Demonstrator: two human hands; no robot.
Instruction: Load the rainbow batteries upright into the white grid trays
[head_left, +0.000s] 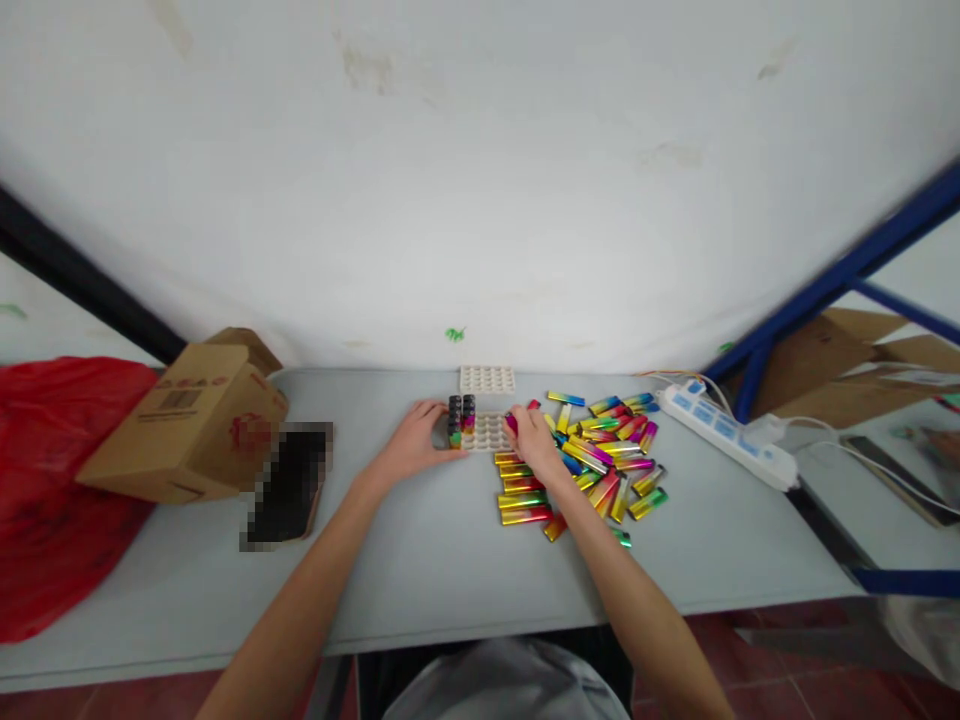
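"Off-white is the tray (491,436) between the two hands, dotted with round holes and set toward the far edge of the table (420,590)."

"What stands in it?"

"Upright pieces (455,408) with black tops, in two rows at its left end, green and magenta showing lower down."

"Can you read anything on them?"

"Any print is too small to make out."

"And the hands?"

"The left hand (414,442) curves in a wide C about the tray's left end, thumb on the near side, fingers on the far; whether it presses, I can't tell. The right hand (532,438) pinches a magenta piece (511,423) at the tray's right end. Both forearms slant inward from the near edge."

"What lies around?"

"Loose metallic pieces (587,452) heaped on the right, several lined up side by side toward the near edge. Behind, at the far edge, is a second tray (487,379)."

"Further out?"

"White power strip (727,435) toward the right end; leftward, a dark, blocked-out flat object (289,490), then a carton (180,440) and a red bag (75,400)."

"Does the carton say anything?"

"It bears a barcode, small symbols and a red emblem; the lettering is too blurred to read."
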